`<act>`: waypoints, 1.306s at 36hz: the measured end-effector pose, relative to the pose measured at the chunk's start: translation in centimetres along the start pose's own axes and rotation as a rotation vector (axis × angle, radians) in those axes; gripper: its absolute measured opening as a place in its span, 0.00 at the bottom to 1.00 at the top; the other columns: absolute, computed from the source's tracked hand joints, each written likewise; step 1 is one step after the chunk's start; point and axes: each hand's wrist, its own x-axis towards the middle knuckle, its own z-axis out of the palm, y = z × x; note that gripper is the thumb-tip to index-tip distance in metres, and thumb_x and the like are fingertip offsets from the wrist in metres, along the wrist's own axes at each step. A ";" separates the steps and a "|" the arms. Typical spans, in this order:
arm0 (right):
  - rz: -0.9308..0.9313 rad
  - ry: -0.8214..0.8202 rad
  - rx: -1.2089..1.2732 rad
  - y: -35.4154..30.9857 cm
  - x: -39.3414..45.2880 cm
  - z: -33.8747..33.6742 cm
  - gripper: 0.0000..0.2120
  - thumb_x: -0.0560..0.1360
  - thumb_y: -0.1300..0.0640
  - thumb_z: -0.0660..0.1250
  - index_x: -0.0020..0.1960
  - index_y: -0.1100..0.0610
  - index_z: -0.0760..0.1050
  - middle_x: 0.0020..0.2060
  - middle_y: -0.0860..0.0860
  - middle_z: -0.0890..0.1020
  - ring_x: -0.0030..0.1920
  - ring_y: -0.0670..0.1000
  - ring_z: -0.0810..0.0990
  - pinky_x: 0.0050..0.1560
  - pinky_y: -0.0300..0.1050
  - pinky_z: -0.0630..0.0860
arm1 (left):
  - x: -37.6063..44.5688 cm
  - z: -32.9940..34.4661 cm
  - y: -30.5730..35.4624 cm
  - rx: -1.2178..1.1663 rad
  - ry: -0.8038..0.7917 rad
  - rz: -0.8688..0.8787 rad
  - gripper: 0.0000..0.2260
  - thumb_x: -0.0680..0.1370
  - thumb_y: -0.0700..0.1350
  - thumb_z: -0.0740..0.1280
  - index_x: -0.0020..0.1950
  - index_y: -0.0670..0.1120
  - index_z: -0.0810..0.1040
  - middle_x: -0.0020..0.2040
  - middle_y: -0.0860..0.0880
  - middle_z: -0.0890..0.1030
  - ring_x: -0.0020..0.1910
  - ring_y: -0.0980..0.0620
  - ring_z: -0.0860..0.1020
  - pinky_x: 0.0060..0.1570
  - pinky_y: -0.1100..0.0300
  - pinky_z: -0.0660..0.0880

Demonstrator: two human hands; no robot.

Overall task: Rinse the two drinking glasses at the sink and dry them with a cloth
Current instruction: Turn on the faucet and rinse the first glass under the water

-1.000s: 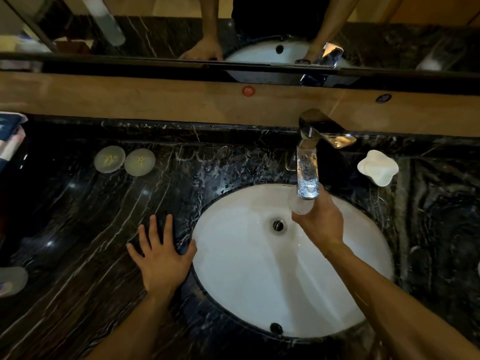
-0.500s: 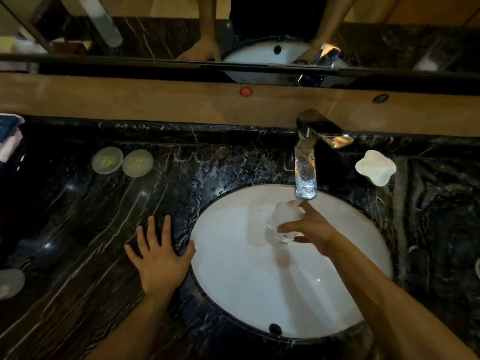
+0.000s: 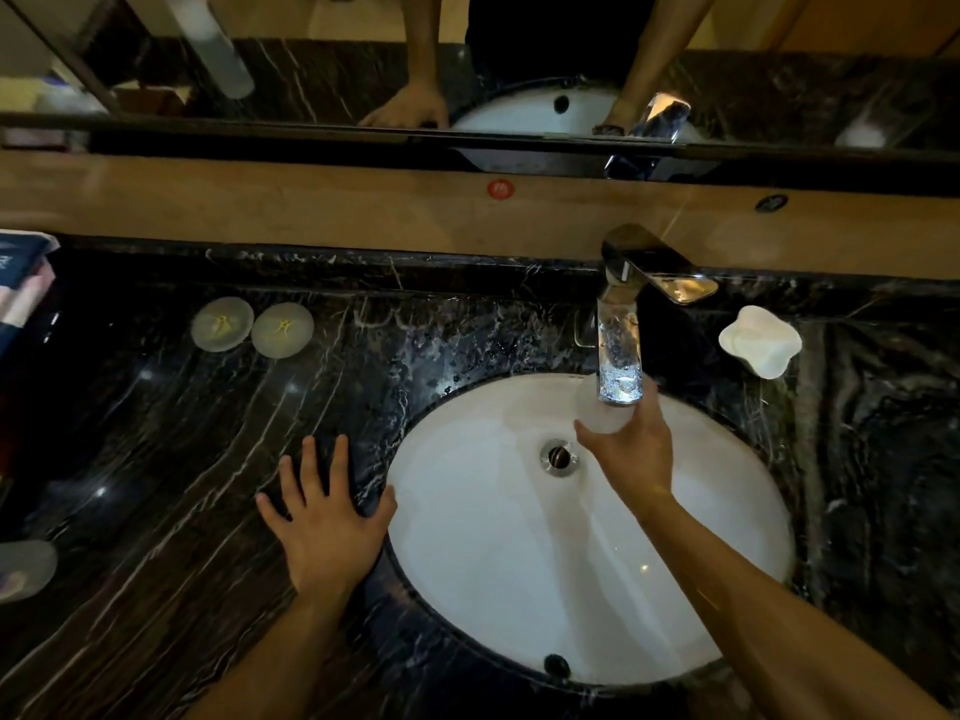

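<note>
- A person's left hand lies flat, palm down, on the dark veined marble tabletop just left of the basin, its fingers spread and holding nothing; the thumb reaches to the basin's edge.
- The white oval sink is set into the tabletop, an overflow hole at its near rim and a metal drain near its centre.
- The right forearm crosses the basin from the lower right, and the right hand is raised over the far side of the bowl, beside the drain.
- Its fingers are curled around a clear drinking glass, held directly beneath the spout of the chrome faucet; the spout hides part of the glass, and whether water is running cannot be told.
- At the far left edge of the tabletop, a pale round object is only partly in view.
- Farther back on the left, two round pale discs with yellow markings lie side by side, touching or nearly so.
- To the right of the faucet sits a white lobed dish.
- Behind the tabletop, a tan ledge carries a small red round sticker.
- Above it, a mirror reflects both arms, the basin and the faucet.
</note>
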 end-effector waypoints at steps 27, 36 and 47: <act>0.892 -0.929 0.557 1.4 -1.5 -6.4 0.17 0.63 0.39 0.69 0.39 0.53 0.81 0.41 0.54 0.80 0.36 0.51 0.73 0.35 0.41 0.62 | 0.3 -0.4 -0.2 0.003 -0.078 -0.019 0.40 0.71 0.73 0.49 0.80 0.58 0.49 0.82 0.47 0.50 0.79 0.41 0.46 0.72 0.33 0.41; 1.046 -0.959 0.959 0.8 -3.7 -5.3 0.25 0.65 0.39 0.67 0.48 0.59 0.81 0.43 0.53 0.82 0.35 0.51 0.76 0.29 0.38 0.65 | 0.5 -1.8 0.1 -0.014 -0.196 -0.026 0.40 0.75 0.71 0.58 0.80 0.59 0.43 0.82 0.48 0.42 0.79 0.42 0.41 0.72 0.34 0.39; 1.206 -0.668 1.096 1.6 -6.2 -10.7 0.21 0.62 0.44 0.74 0.42 0.62 0.83 0.45 0.53 0.83 0.39 0.51 0.78 0.41 0.31 0.75 | -0.1 -1.3 2.0 -0.043 -0.241 -0.121 0.37 0.78 0.66 0.57 0.80 0.58 0.41 0.81 0.50 0.37 0.79 0.44 0.38 0.71 0.29 0.42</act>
